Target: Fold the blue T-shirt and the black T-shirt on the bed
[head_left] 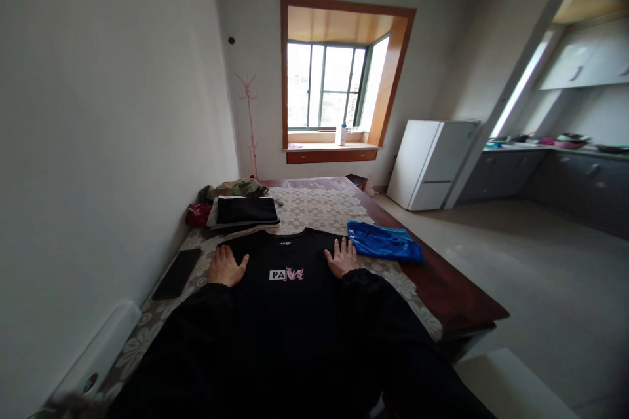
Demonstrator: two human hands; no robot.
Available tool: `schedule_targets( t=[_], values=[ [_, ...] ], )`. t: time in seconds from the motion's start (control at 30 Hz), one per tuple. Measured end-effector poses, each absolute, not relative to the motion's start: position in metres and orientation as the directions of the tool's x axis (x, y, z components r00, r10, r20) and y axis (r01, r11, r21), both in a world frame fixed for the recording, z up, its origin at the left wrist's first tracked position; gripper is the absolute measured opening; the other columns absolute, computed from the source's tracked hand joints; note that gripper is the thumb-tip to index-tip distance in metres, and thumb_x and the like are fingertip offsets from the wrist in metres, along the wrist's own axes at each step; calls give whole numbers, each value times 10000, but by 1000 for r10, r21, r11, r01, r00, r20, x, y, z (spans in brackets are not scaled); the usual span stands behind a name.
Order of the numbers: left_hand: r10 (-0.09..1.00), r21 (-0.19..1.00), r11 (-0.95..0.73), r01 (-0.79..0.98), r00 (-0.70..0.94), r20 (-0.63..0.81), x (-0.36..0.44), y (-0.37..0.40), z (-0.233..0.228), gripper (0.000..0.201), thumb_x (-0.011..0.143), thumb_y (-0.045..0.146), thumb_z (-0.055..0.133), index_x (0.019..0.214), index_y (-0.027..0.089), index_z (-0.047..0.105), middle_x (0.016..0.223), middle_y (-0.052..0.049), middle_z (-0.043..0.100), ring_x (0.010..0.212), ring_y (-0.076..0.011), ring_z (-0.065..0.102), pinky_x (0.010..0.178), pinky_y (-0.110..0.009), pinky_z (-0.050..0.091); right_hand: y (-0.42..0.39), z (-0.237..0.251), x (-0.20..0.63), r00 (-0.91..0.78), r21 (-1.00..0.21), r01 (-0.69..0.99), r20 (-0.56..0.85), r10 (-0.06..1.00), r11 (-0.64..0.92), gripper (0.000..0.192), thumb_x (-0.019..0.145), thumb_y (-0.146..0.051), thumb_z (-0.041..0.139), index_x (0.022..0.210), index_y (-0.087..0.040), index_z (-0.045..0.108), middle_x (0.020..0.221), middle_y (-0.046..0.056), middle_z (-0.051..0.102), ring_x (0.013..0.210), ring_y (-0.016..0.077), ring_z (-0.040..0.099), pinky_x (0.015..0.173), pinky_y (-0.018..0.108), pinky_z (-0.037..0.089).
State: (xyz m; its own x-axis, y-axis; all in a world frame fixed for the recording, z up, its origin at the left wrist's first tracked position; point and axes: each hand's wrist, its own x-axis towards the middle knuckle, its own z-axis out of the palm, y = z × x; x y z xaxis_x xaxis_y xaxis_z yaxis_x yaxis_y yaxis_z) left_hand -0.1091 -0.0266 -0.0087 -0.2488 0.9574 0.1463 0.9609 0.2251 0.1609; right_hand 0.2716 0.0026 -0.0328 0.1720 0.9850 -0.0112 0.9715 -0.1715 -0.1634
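Observation:
A black T-shirt [289,301] lies spread on the table, its neckline at the far side and a white and pink print on its chest. My left hand [227,266] rests flat on its left shoulder, fingers stretched out. On the opposite shoulder my right hand [343,258] also lies flat with spread fingers. Just beyond the right hand is a folded blue garment [383,241]. My black sleeves blend into the shirt's lower part, so its near edge cannot be made out.
The wooden table [457,294] has a floral cloth [319,203] on it. Folded dark clothes [247,210] are stacked at the far left, near a dark flat object [177,273]. A wall borders the left side. A white fridge [432,160] stands beyond, at the right.

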Motion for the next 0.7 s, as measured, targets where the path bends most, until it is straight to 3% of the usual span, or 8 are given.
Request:
schedule_targets(
  t=[0.57, 0.7],
  values=[
    [931, 195, 256, 947, -296, 212, -110, -26, -16, 941, 911, 676, 272, 1498, -59, 307, 1574, -281, 370, 1501, -376, 274, 1222, -500, 192, 5, -38, 272, 181, -143, 974, 36, 983, -174, 836, 986, -612, 227, 1584, -29, 202, 1672, 161, 123, 1543, 298, 45, 1224, 422, -2],
    [930, 194, 254, 948, -294, 219, -109, -26, -17, 965, 892, 685, 324, 1494, -70, 304, 1571, -290, 369, 1498, -380, 279, 1220, -490, 204, 5, -40, 272, 199, -137, 971, 32, 979, -193, 864, 977, -632, 217, 1581, -14, 201, 1669, 173, 128, 1540, 327, 43, 1225, 447, 13]
  ],
)
